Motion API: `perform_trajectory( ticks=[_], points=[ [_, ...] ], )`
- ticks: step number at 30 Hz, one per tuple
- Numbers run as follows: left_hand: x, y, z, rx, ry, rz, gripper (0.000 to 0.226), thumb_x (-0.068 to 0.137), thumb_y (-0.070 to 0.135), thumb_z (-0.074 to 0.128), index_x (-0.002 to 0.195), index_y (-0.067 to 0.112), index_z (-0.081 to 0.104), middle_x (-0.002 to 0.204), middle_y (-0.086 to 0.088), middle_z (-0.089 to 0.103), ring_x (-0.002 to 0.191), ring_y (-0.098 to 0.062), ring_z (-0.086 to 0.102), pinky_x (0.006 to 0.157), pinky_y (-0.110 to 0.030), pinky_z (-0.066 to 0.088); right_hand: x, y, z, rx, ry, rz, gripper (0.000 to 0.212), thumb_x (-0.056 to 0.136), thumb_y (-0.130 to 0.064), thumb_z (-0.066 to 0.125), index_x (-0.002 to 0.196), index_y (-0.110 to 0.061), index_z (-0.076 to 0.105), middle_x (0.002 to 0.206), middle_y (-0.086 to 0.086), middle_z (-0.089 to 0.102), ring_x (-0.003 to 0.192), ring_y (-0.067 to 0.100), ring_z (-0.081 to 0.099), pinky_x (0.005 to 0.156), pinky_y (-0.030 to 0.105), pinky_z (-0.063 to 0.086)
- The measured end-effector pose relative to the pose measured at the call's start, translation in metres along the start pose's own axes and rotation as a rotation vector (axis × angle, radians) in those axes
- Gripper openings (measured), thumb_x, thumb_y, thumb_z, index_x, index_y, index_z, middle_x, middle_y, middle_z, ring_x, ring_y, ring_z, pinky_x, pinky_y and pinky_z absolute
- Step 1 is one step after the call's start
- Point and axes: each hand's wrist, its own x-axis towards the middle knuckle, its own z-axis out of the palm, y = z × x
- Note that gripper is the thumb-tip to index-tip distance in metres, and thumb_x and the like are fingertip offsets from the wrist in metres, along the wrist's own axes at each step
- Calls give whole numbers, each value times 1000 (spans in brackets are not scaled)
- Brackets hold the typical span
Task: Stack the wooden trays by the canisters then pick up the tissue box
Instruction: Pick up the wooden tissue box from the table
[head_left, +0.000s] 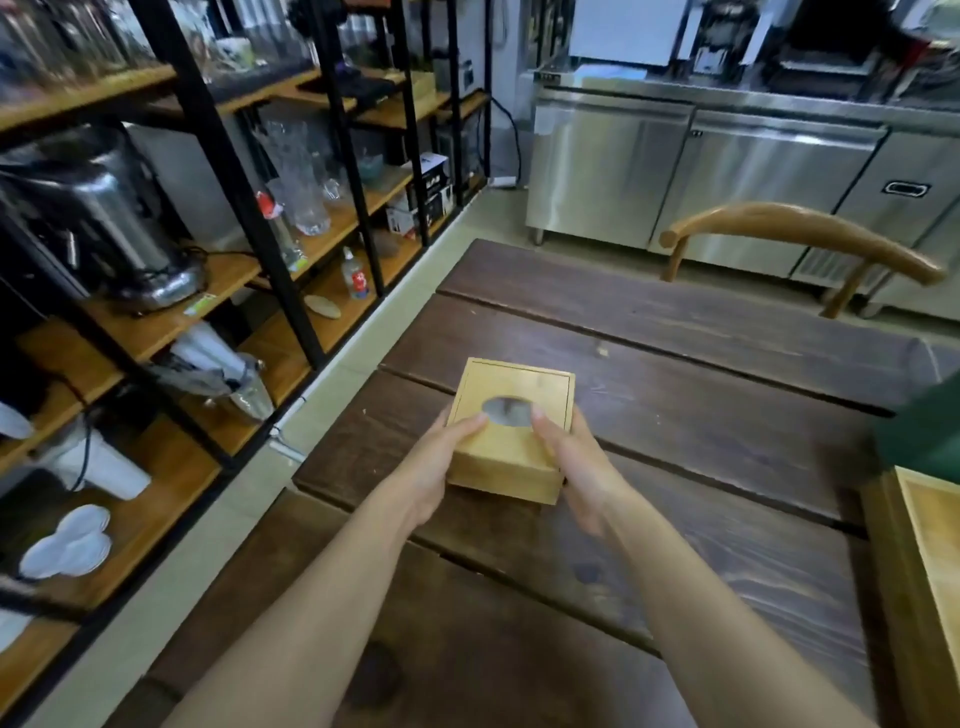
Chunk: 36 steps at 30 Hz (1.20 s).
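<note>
A square light-wood tissue box (511, 395) with an oval hole in its lid is at the middle of the dark wooden table (701, 415). My left hand (441, 467) grips its left side, thumb on the lid near the hole. My right hand (576, 462) grips its right side, thumb on the lid too. I cannot tell whether the box rests on the table or is just above it. A light wooden tray (930, 551) shows at the right edge of the table, cut off by the frame. No canisters are in view.
Black-framed wooden shelves (208, 291) with glassware, a metal urn and plates run along the left, across a pale floor strip. A curved wooden chair back (800, 234) stands beyond the table. Steel counter cabinets (727, 176) line the far wall. Something dark green (924, 431) sits at right.
</note>
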Motion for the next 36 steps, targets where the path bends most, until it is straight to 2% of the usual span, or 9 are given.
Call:
perform_trajectory(
  ticks=[3, 5, 9, 12, 15, 18, 24, 32, 36],
  points=[
    [-30, 19, -20, 60, -3, 28, 40, 89, 24, 59, 128, 33, 51, 116, 3, 64, 107, -18, 56, 97, -35, 41, -25, -1, 11, 68, 14, 17, 79, 82, -44, 59, 143, -40, 9, 153, 2, 27, 134, 31, 33, 108, 59, 29],
    [-56, 28, -33, 82, 1, 24, 38, 89, 22, 59, 126, 32, 52, 112, 2, 64, 103, -18, 56, 88, -34, 44, -45, -4, 20, 100, -3, 4, 86, 84, -34, 61, 142, -44, -1, 156, 1, 19, 137, 34, 30, 103, 63, 33],
    [-110, 25, -63, 49, 55, 5, 41, 87, 22, 60, 128, 23, 52, 112, -3, 63, 101, -19, 55, 79, -29, 42, -82, -2, 51, 27, -57, 1, 67, 88, -16, 57, 138, -45, 21, 148, 3, 34, 125, 35, 45, 90, 63, 47],
    [-151, 12, -90, -29, 116, -14, 39, 85, 18, 62, 123, 20, 57, 113, -5, 64, 104, -21, 56, 85, -31, 42, -109, 6, 76, -97, -105, -14, 48, 89, -13, 55, 126, -36, 34, 122, 1, 52, 106, 28, 57, 81, 55, 55],
    [-192, -2, -116, -80, 183, -57, 32, 86, 15, 61, 117, 18, 60, 104, -4, 67, 99, -20, 57, 83, -30, 42, -135, 20, 103, -181, -167, 19, 37, 88, -13, 56, 114, -30, 35, 99, -5, 52, 95, 23, 57, 75, 48, 58],
    [-229, -20, -145, -120, 217, -107, 39, 84, 18, 62, 122, 15, 59, 105, -8, 67, 100, -24, 58, 86, -33, 43, -155, 36, 131, -215, -224, 99, 34, 86, -14, 59, 109, -27, 37, 118, 3, 49, 106, 31, 55, 78, 48, 57],
    [-275, -57, -193, -198, 307, -154, 34, 79, 18, 65, 112, 11, 67, 107, -12, 70, 107, -29, 59, 103, -42, 39, -182, 71, 175, -263, -353, 207, 40, 84, -14, 62, 112, -25, 35, 129, 13, 45, 111, 35, 54, 84, 48, 56],
    [-300, -104, -240, -269, 386, -198, 55, 67, 24, 78, 117, 3, 66, 119, -18, 67, 115, -34, 58, 106, -47, 38, -200, 104, 211, -352, -427, 263, 37, 84, -9, 60, 113, -17, 38, 121, 17, 49, 103, 33, 58, 77, 42, 59],
    [-306, -117, -247, -226, 395, -176, 34, 78, 23, 70, 108, 7, 69, 115, -16, 68, 111, -32, 59, 102, -44, 41, -203, 116, 221, -407, -429, 245, 38, 83, -8, 62, 112, -15, 38, 118, 19, 51, 96, 32, 61, 74, 41, 60]
  ],
)
